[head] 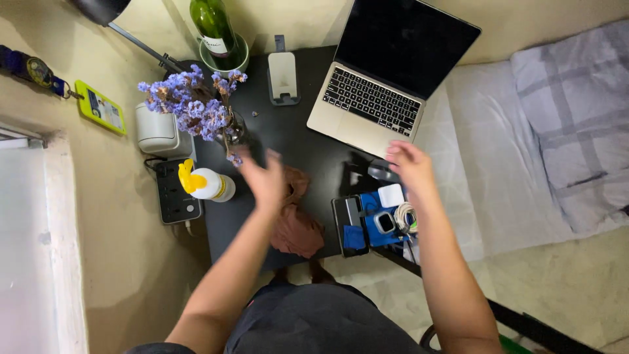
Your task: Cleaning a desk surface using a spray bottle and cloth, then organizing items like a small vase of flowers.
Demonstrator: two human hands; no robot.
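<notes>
My left hand (265,178) hovers with spread fingers over the black desk (298,131), just above a crumpled brown cloth (296,226) and to the right of a white spray bottle with a yellow nozzle (206,184). It holds nothing. My right hand (409,167) hangs open near the front right corner of an open silver laptop (380,85), above a small dark object on the desk. Below it lies a cluster of a phone (347,223), a blue pouch (377,219), a white card, a coiled white cable (406,216) and a small watch-like device.
A glass vase of purple dried flowers (196,108) stands at the desk's left, with a green bottle in a green cup (219,33) and a phone stand (283,75) behind. A power strip (175,193) and white box (156,130) sit left. A bed with grey bedding (557,131) lies right.
</notes>
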